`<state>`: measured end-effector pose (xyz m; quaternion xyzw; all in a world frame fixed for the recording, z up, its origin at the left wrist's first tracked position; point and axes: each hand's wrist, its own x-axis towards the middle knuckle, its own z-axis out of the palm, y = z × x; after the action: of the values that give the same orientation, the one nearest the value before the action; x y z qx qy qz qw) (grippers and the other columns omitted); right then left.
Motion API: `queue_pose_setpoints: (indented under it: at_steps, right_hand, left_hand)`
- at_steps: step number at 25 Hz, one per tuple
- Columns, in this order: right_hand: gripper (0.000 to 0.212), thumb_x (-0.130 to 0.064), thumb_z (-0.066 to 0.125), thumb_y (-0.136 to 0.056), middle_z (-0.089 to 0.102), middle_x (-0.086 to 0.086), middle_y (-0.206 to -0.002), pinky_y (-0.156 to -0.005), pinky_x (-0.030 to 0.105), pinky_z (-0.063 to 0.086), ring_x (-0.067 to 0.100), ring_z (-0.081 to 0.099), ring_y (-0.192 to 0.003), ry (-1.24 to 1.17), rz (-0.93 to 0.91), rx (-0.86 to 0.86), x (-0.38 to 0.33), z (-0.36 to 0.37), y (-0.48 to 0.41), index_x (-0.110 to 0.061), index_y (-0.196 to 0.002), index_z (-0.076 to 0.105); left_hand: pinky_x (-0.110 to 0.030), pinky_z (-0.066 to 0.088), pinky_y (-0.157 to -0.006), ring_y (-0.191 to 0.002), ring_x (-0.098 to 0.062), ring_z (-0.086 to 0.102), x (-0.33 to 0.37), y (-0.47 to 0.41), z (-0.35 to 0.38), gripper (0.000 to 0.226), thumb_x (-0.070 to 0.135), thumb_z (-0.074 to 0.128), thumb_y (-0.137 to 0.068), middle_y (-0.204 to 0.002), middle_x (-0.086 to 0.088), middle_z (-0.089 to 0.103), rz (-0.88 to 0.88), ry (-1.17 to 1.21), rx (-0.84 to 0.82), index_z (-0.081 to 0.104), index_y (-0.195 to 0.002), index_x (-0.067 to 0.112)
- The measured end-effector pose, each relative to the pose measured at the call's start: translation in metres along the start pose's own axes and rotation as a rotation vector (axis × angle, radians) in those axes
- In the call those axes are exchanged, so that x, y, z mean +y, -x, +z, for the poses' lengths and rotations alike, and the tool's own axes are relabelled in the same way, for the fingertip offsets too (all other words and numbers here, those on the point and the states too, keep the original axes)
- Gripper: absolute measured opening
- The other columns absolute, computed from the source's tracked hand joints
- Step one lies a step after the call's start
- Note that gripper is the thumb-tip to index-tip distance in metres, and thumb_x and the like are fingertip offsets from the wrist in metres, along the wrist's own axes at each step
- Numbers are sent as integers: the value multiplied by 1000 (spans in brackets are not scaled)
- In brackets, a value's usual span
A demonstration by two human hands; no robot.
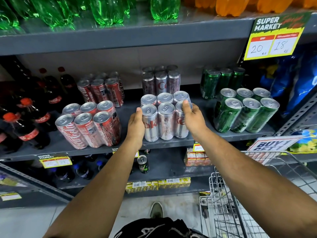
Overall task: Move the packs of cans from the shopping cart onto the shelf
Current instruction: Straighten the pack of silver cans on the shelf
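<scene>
Both grips, left hand (pixel 136 125) and right hand (pixel 193 120), clasp the silver can pack (pixel 163 117) by its sides on the shelf (pixel 171 143); it looks heavy, with slippery wrap.

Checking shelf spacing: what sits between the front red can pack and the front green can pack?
Head view: the silver six-pack, held by the left hand and right hand, with bare shelf either side.

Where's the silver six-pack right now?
The silver six-pack sits at the front edge of the middle shelf, centre of the head view, held between the left hand and right hand, with the red pack left and green pack right.
</scene>
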<state>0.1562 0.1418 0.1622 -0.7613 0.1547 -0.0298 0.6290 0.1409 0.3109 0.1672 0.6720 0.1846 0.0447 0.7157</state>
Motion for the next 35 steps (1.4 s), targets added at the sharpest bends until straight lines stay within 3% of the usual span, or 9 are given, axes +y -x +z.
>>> queue_pose_setpoints:
  at_steps: [2, 5, 8, 11, 15, 19, 22, 25, 35]
  right_hand:
    - [75, -59, 42, -90, 43, 8, -151, -114, 38, 33, 25, 42, -138, 33, -40, 38, -6, -12, 2, -14, -149, 29]
    - [60, -39, 52, -91, 53, 14, -142, -105, 31, 37, 28, 50, -129, 255, -312, 238, -27, -58, 0, -7, -141, 41]
    - [50, -30, 53, -90, 55, 19, -135, -102, 34, 39, 33, 53, -123, 445, -403, 414, -42, -124, -13, -4, -133, 50]
    - [53, -33, 50, -93, 50, 19, -141, -100, 38, 41, 35, 49, -127, 487, -200, 504, -31, -184, -21, -6, -138, 45]
    - [60, -43, 41, -96, 48, 20, -143, -98, 38, 40, 38, 47, -129, 333, 40, 476, 1, -221, -33, -6, -143, 36]
    - [59, -50, 41, -94, 53, 16, -140, -107, 47, 40, 33, 51, -126, 14, 73, 413, 32, -231, -51, -11, -139, 44]
    - [70, -64, 44, -84, 52, 10, -141, -105, 52, 43, 30, 52, -125, -81, 63, 389, 48, -235, -64, -19, -137, 45]
    - [62, -58, 39, -89, 52, 10, -138, -105, 49, 42, 29, 51, -123, -54, 43, 395, 45, -233, -67, -18, -135, 46]
    - [49, -46, 38, -97, 53, 8, -131, -101, 42, 41, 24, 49, -118, -18, -21, 346, 45, -235, -57, -13, -133, 46]
  left_hand:
    - [-26, 45, -87, -98, -5, 59, 8, 7, 3, 31, 38, 37, -101, -107, 5, 64, 161, -92, 84, 56, -114, 16]
    - [-38, 28, -118, -142, -21, 35, 30, 15, 16, 48, 35, 36, -101, -151, -9, 43, 595, -392, 86, 45, -141, 10]
    - [-30, 23, -118, -143, -19, 32, 54, 23, 62, 49, 32, 38, -101, -154, -8, 40, 715, -449, -113, 43, -144, 9]
    - [-24, 27, -112, -133, -13, 45, 61, 43, 123, 42, 32, 40, -102, -143, -2, 53, 506, -273, -305, 52, -136, 11]
    - [-31, 38, -93, -103, -16, 52, 31, 60, 189, 29, 37, 38, -102, -99, 5, 57, 84, -157, -509, 60, -94, 19]
    - [-37, 38, -105, -128, -30, 48, -3, 57, 228, 60, 52, 37, -98, -140, -10, 51, -167, -301, -524, 46, -137, 7]
    - [-33, 43, -82, -102, -26, 56, -24, 47, 235, 60, 56, 41, -94, -108, -9, 62, -117, -300, -468, 51, -125, 6]
    - [-29, 34, -60, -70, -18, 46, -38, 46, 236, 44, 50, 45, -95, -71, 3, 46, -89, -292, -466, 53, -101, 8]
    - [-31, 37, -84, -94, -23, 49, -37, 54, 234, 50, 53, 41, -96, -110, -8, 57, -124, -210, -465, 49, -123, 11]
